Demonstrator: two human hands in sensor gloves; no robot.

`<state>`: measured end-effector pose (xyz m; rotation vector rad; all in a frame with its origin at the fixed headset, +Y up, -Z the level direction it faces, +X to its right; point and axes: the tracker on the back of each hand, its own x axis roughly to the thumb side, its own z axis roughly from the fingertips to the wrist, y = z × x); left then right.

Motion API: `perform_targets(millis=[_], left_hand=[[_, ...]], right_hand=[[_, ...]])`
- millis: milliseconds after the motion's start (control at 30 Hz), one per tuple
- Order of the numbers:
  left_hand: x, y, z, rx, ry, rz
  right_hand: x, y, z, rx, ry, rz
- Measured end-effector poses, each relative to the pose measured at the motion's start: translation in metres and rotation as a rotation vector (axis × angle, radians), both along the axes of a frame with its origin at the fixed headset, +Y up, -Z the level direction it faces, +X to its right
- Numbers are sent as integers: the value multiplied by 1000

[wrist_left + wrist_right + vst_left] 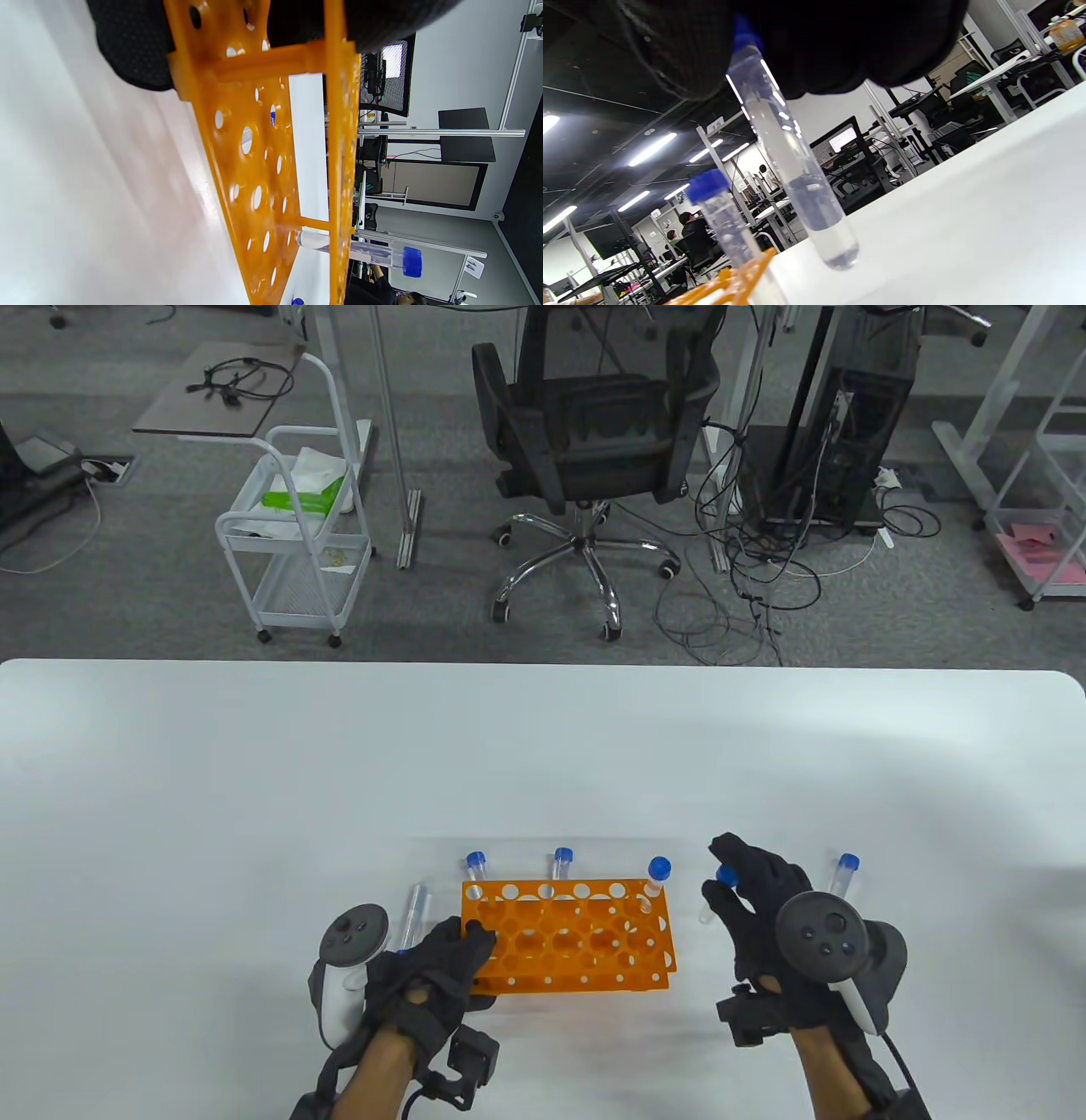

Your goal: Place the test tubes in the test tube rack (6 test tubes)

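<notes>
— Gloved hands come in lowest in the table view, so start there, but take it big to small: what carries everything?

— White bench (254, 814). On it sits the orange rack (577, 937), near the front edge. Left hand (433, 976) grips the rack's left end, fingers closed on the frame; the left wrist view shows glove fabric wrapped over the rack's end bar.

— And the right hand (764, 899)?

— Its grip is clamped on a tube (793, 169), pinched up at the blue cap. That tube hangs roughly upright, slightly tilted, just right of the rack, its round bottom above the bench.

— How many are in?

— One seated tube (655, 878), in the far right corner of the rack. Two tubes (475, 865) lie just behind the rack, one tube (416, 912) lies by its left end, and another tube (842, 875) is well off to the right.

— So the step?

— I'd judge it's carrying the second tube over for insertion. The next move calls for bringing the bottom over an open hole, straightening it, and lowering it while the left hand steadies the rack.
</notes>
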<state>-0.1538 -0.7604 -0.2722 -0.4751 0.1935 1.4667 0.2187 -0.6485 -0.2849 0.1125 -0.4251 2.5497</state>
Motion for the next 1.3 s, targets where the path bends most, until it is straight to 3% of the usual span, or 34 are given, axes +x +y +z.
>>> perform_targets(millis=[367,800,1300], left_hand=[[2,-1,-1,-8,3,-15],[7,-2,-2,-6,-15,-19],[9,-3,-2,-3,-25,-28]], right_hand=[[-21,12,23,119,85,-43],[-40,1,24,33,167,-83],[-52,-16,17,3,136,55]])
